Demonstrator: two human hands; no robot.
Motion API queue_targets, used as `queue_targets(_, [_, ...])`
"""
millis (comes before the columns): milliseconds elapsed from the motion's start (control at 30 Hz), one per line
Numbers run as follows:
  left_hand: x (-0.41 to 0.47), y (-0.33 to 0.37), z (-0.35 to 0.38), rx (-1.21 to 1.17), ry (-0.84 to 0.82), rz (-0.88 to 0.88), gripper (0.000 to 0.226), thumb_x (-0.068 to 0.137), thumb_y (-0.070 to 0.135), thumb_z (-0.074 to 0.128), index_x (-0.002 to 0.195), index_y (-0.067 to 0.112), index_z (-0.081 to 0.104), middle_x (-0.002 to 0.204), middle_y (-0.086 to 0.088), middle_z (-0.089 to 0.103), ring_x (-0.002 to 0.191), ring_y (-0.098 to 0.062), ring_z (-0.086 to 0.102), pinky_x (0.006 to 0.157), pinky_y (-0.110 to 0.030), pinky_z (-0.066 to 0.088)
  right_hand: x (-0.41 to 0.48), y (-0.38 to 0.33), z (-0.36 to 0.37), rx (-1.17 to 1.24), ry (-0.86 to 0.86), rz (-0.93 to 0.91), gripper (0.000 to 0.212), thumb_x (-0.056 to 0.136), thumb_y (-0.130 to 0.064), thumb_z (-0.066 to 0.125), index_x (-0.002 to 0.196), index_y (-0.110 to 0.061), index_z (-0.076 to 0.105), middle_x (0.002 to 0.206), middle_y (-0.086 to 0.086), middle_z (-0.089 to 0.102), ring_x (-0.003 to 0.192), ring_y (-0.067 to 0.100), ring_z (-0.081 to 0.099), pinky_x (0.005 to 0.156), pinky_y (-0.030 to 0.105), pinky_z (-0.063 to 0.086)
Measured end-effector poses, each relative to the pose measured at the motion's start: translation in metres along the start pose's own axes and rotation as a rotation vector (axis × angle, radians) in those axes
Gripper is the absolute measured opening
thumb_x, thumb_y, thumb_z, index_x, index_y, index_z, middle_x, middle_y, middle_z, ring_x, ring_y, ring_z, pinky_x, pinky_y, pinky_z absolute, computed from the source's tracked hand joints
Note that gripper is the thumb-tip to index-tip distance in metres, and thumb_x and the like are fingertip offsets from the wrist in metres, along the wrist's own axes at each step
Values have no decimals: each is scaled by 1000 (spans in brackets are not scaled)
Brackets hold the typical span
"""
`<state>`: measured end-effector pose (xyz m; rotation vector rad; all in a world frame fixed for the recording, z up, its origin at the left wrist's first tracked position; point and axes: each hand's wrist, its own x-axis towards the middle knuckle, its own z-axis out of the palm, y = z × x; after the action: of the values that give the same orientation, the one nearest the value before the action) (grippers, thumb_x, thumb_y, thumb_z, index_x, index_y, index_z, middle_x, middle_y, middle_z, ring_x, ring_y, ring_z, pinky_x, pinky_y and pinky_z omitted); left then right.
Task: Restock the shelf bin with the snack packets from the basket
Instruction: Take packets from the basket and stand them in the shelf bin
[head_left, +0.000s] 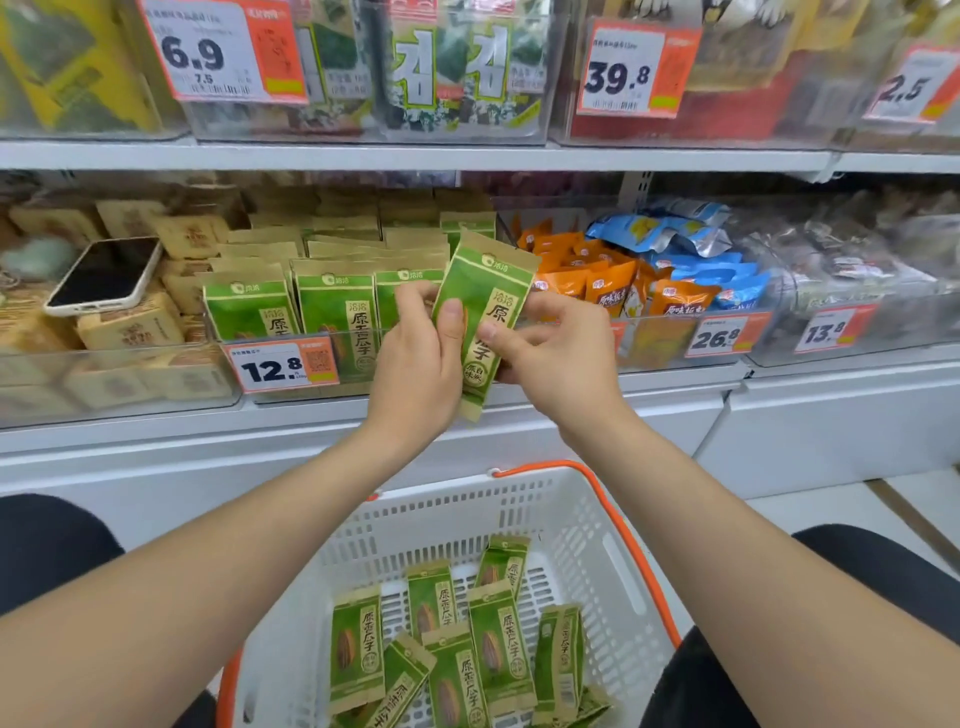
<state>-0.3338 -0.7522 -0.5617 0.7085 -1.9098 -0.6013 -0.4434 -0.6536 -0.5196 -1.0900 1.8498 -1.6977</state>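
1. Nearest the person, the basket (467, 512) sits low between their knees. A heap of loose packets (498, 639) lies in it at all angles, so I'd judge plenty of the job remains.
2. Above it, both hands are on one green packet (491, 304), held up in front of the shelf and tilted to the right. The left hand (415, 364) pinches its left edge with the thumb on the printed face. The right hand (556, 353) grips the right edge in the same way.
3. To do this step well, I'd square the packet upright with its label facing out before it goes in. One hand could part the row while the other slides it down.
4. Just behind the hands is the shelf bin (291, 336), with a price tag (283, 366) on its clear front. Its standing rows (337, 306) look tightly packed, so the right-hand end looks the likeliest place for a gap.
5. Farther out, a phone (106, 273) rests on the tan boxes to the left and orange packets (597, 280) fill the bin to the right. The packet should stay clear of both.
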Motion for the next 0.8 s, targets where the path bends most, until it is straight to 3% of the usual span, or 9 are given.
queue_targets(200, [43, 15, -9, 118, -76, 131, 39, 114, 40, 32, 139, 12, 42, 113, -8, 69, 92, -31, 65, 69, -42, 43, 21, -20, -2, -12, 120, -110, 33, 87, -20, 85, 112, -20, 64, 84, -1, 80, 73, 17, 78, 70, 46, 65])
queue_targets(300, [57, 19, -9, 154, -127, 175, 40, 113, 32, 37, 147, 12, 38, 132, -10, 60, 109, -26, 56, 81, -36, 38, 35, -23, -2, -120, 114, -225, 65, 83, -15, 84, 135, -28, 47, 103, -11, 76, 91, 7, 75, 83, 44, 63])
queue_targets(400, [73, 17, -7, 482, -83, 348, 39, 109, 33, 35, 138, 12, 50, 124, -9, 57, 107, -31, 51, 87, -45, 38, 47, -27, -5, -112, 113, -301, 99, 81, 3, 78, 152, -39, 23, 116, -17, 63, 103, 9, 71, 91, 42, 61])
queue_targets(467, [82, 11, -9, 644, -81, 392, 38, 105, 35, 37, 130, 14, 57, 123, -8, 58, 111, -33, 52, 89, -47, 38, 54, -30, -7, -193, 151, -392, 108, 81, 10, 74, 156, -43, 17, 127, -11, 59, 106, 14, 68, 93, 44, 59])
queue_targets(567, [84, -9, -9, 799, -157, 356, 53, 98, 46, 42, 135, 11, 55, 140, -11, 57, 127, -35, 52, 99, -48, 39, 68, -30, -8, -334, 161, -555, 104, 82, 15, 71, 159, -32, 19, 147, -11, 41, 123, 7, 54, 104, 25, 49])
queue_targets(633, [85, -19, -5, 903, -238, 293, 66, 93, 57, 43, 139, 10, 52, 143, -13, 57, 126, -35, 54, 101, -49, 40, 78, -24, -6, -411, 124, -621, 102, 82, 17, 70, 161, -24, 21, 156, -4, 37, 134, 2, 42, 105, 3, 31])
queue_targets(667, [87, -21, -4, 939, -259, 276, 67, 91, 59, 42, 136, 11, 52, 138, -12, 61, 121, -34, 58, 100, -48, 41, 82, -19, -5, -441, 101, -636, 100, 82, 17, 71, 160, -23, 23, 158, -1, 37, 136, 3, 40, 105, 1, 27])
queue_targets(733, [93, -18, -4, 985, -248, 264, 61, 89, 62, 42, 123, 14, 58, 121, -9, 69, 110, -33, 63, 98, -48, 41, 89, -11, -2, -489, 57, -625, 93, 83, 15, 71, 156, -26, 31, 149, 2, 46, 129, 5, 46, 105, 10, 38])
queue_targets(800, [98, -19, -7, 1036, -213, 253, 59, 86, 65, 47, 113, 15, 62, 113, -10, 72, 109, -34, 64, 102, -51, 38, 95, -5, 1, -569, 12, -601, 79, 85, 7, 72, 146, -31, 40, 132, 0, 56, 116, 10, 54, 101, 30, 49])
